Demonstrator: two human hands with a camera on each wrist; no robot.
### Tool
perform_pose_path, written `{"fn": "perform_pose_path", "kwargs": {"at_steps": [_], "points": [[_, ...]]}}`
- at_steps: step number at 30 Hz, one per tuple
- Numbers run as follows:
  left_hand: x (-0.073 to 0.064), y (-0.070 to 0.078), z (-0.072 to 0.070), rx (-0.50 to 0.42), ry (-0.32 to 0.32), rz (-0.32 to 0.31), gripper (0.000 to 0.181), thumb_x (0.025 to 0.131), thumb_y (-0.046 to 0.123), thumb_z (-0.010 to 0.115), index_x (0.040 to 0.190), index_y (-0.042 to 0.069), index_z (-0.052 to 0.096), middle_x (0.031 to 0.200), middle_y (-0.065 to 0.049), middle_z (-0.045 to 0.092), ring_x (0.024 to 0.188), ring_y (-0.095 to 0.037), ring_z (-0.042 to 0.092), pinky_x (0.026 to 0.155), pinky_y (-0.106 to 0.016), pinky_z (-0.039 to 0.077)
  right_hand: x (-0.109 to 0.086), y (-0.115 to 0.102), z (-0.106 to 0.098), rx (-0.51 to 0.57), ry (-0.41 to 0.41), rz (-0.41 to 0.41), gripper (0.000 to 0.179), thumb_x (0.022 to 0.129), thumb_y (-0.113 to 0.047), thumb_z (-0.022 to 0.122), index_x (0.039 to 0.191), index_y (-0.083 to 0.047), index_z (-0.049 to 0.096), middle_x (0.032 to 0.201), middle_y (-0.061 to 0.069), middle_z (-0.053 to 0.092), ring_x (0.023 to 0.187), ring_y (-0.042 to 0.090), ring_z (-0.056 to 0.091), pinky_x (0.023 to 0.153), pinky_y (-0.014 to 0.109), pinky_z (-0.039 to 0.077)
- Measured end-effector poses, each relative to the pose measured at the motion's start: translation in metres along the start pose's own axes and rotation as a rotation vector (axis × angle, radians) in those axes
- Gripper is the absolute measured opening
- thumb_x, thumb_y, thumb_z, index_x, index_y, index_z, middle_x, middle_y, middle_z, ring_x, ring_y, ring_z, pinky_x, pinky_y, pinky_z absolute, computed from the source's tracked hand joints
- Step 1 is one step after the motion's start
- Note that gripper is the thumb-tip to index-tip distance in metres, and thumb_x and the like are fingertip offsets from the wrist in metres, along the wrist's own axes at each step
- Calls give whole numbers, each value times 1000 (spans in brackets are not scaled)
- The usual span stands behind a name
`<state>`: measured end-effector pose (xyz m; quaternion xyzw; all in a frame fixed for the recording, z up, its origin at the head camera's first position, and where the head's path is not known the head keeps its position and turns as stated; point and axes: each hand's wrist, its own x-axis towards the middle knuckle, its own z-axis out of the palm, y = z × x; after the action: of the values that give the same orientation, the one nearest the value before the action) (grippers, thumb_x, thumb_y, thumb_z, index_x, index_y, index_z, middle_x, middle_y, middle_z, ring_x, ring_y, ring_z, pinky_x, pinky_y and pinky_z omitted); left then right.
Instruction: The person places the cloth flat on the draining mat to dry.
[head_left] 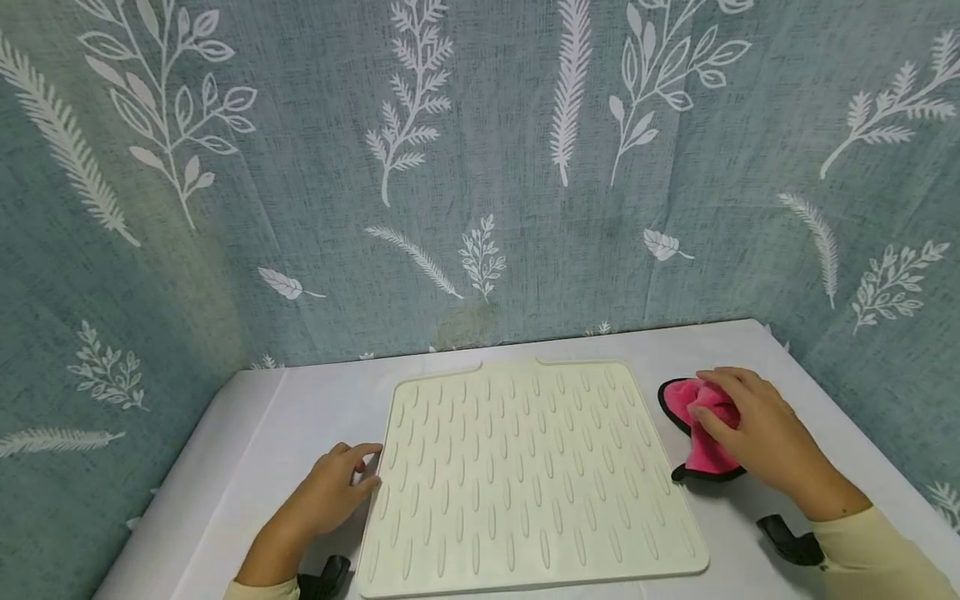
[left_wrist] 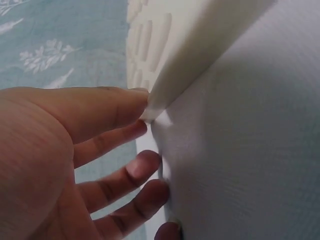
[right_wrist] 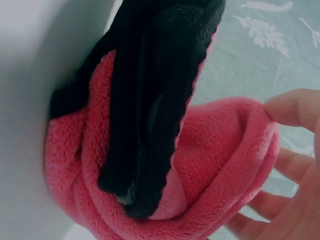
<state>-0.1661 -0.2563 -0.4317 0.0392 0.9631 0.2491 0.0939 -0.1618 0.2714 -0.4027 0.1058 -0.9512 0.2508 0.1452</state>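
A cream drying mat [head_left: 521,479] with rows of raised oval ridges lies flat on the white table. At its left edge is my left hand [head_left: 330,487]; the thumb and forefinger tips touch the rim, and the other fingers are spread loosely beside it in the left wrist view. Right of the mat, my right hand [head_left: 765,429] pinches the bunched top of a pink cloth [head_left: 708,454] with black edging. In the right wrist view the cloth [right_wrist: 220,150] is folded over itself, its fluffy side showing, with the thumb on its raised fold and the fingers partly hidden behind.
The white table [head_left: 255,442] extends around the mat, its far edge close to a blue-green curtain [head_left: 480,167] printed with white leaves. A black wrist mount [head_left: 791,540] sits below the right wrist, another black mount [head_left: 326,577] below the left.
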Motion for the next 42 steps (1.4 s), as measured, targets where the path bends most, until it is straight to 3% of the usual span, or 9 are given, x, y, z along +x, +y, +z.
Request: {"fn": "perform_pose_path", "kwargs": {"at_steps": [6,9,15,19,23,34,42], "points": [[-3,-6,-4,68,-30,-17,55,93,23,70,144,10,52,109,-9,58,89,-22,51,65,-36,45,7,3,0,-21,-139,129,67,94,-39,67,145,-2,43,139,31,45,119,53,44,86,67,46],[-3,-7,-7,80,-54,-12,56,95,27,68,146,10,49,112,-10,57,96,-24,53,70,-39,47,8,5,1,-29,-148,140,71,91,-35,70,147,-2,41,136,33,45,114,53,48,82,65,49],[2,-7,-7,61,-73,-7,57,96,28,67,147,11,48,113,-10,56,98,-23,52,73,-39,46,10,14,0,-48,-215,150,86,88,-31,74,155,-2,28,145,38,33,122,58,44,87,71,46],[6,-4,-6,65,-60,18,57,96,27,67,146,9,48,112,-11,56,98,-24,52,73,-40,47,7,21,1,-93,-241,112,93,84,-30,78,156,-5,24,146,40,28,117,65,47,84,72,46],[7,-1,-5,73,-41,25,56,95,24,68,146,8,49,111,-12,56,98,-25,53,73,-40,48,5,25,3,-124,-239,61,92,81,-28,81,153,-7,28,146,41,28,112,69,49,79,71,48],[5,-7,-5,2,-68,5,58,95,24,68,147,7,47,113,-15,54,88,-21,52,66,-35,44,2,22,9,-151,-267,33,81,82,-32,80,148,-5,40,145,33,36,107,57,54,73,62,52],[6,-7,0,15,-70,17,58,95,24,68,146,5,48,113,-15,55,89,-20,55,67,-34,46,-4,24,11,-137,-276,38,73,83,-19,80,146,-6,44,144,35,38,108,59,54,77,65,50]]}}
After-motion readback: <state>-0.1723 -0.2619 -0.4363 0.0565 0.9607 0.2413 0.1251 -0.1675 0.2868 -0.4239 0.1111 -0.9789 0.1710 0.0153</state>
